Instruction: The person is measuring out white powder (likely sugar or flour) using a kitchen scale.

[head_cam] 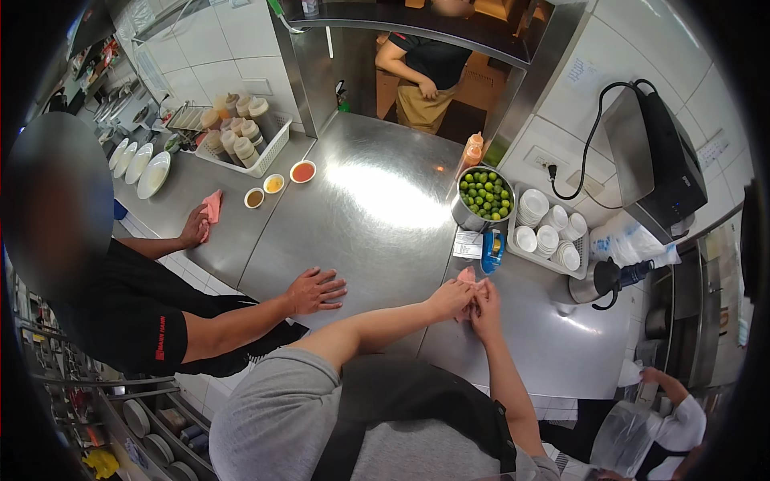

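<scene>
Both of my hands meet over the right part of the stainless steel counter (385,252), holding a pink cloth (467,276) between them. My left hand (452,299) grips it from the left, and my right hand (486,308) has its fingers on it from the right. Just beyond them lie a blue tape dispenser (492,252) and a printed paper slip (468,245). Behind these stands a metal pot of small green limes (484,193), with orange squeeze bottles (471,153) at its back. Three small cups of sauce (302,172) sit at the counter's left.
A co-worker's hand (317,291) rests flat on the counter to my left; their other hand (195,226) is on another pink cloth (212,207). Baskets of squeeze bottles (274,157) and white cups (544,264) flank the counter. A metal pitcher (592,282) stands right. Another person (430,78) stands beyond the pass-through.
</scene>
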`<act>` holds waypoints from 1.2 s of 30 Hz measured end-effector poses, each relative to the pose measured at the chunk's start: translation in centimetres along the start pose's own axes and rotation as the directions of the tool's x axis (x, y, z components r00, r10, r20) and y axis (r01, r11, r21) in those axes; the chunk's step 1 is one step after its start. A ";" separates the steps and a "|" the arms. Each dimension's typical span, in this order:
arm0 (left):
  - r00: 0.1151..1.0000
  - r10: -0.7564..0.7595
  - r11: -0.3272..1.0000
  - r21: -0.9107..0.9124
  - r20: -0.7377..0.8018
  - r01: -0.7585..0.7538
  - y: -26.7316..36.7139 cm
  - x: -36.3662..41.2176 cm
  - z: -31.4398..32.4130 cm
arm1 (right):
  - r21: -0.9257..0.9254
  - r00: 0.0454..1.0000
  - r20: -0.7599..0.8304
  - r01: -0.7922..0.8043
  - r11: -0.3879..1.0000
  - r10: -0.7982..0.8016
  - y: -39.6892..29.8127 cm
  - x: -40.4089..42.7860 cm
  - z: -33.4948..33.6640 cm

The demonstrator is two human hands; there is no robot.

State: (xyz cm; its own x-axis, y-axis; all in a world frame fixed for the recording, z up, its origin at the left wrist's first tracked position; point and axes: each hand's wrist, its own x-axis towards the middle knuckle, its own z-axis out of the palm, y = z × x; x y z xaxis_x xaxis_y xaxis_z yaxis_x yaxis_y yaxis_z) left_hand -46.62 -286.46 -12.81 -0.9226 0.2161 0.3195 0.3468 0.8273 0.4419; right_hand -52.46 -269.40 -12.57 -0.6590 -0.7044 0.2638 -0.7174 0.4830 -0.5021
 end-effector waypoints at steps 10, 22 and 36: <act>0.963 -0.235 0.936 -0.297 -0.133 0.187 -1.6 -1.6 0.6 | 0.004 0.972 -0.200 -0.125 0.992 0.123 -4.9 -4.2 0.9; 0.992 -0.125 0.848 -0.517 0.015 0.114 -4.3 -1.0 0.2 | -0.220 0.978 -0.049 -0.206 0.953 0.200 -4.6 -4.3 1.6; 0.978 -0.090 0.945 -0.326 -0.189 0.024 -2.1 -3.4 -1.2 | -0.198 0.972 -0.007 -0.233 0.952 0.237 -4.8 -4.3 1.2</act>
State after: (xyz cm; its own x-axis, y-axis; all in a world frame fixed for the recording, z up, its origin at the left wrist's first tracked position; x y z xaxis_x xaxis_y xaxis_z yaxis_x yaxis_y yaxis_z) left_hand -44.04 -289.53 -13.81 -0.9015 0.0393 0.4310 0.3608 0.6181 0.6984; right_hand -45.94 -269.29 -12.31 -0.8115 -0.5666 0.1430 -0.5740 0.7270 -0.3767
